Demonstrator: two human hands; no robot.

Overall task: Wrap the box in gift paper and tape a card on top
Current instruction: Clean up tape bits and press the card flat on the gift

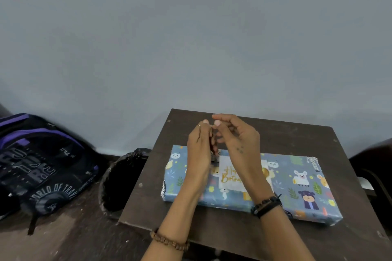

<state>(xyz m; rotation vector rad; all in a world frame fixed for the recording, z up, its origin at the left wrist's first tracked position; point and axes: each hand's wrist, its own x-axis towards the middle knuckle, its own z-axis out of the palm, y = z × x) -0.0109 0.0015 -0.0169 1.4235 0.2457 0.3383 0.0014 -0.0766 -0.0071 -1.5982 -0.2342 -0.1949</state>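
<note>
Risk, tape: likely to fold onto itself or cling to a fingertip while worked between the hands, raised above the box (252, 184); no strip actually visible, so only a guess.
Risk, card: lying loose or only partly fixed on the box top, cannot tell which; liable to shift or sit crooked if pressed from one side only.
Risk, paper: glossy wrap could lift or tear if tape is pulled back off for a second try.
Left hand (199, 152): fingers curled, fingertips meeting the right hand's; something small and dark just below it, cannot tell whether held.
Right hand (239, 140): thumb and forefinger pinched together as on a thin strip; contents too small to make out.
Box: fully wrapped in blue paper printed with cartoon animals and leaves, lying flat on the dark tabletop (297, 140), long side across.
Card (231, 176): pale, gold "Happy Birthday" lettering, on top of the box left of its middle, partly hidden by the right wrist.
Beyond the box: black-lined bin (123, 178) off its left end; backpack (42, 163) further left.
</note>
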